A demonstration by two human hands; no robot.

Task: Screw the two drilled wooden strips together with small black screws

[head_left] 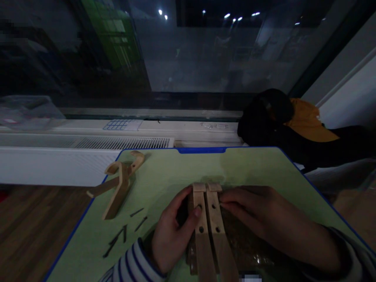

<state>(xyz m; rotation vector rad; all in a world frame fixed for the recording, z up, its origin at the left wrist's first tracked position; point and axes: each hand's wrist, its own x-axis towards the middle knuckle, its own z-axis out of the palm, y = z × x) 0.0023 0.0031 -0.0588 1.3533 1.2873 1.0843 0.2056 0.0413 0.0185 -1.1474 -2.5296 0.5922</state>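
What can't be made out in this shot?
All head view:
Two wooden strips: near ends cut off by the bottom edge.
Right hand: whether it pinches anything, too small and dark.
Shiny brown object: partly covered by strips and right hand.
Dark screws: threads too small.
Clear box: contents dim; left edge cuts it.

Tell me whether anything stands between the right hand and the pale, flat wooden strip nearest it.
Nothing visible does. The right hand meets or nearly meets that wooden strip at its right edge. Thin, dark screws lie left of the left hand, out of the way.
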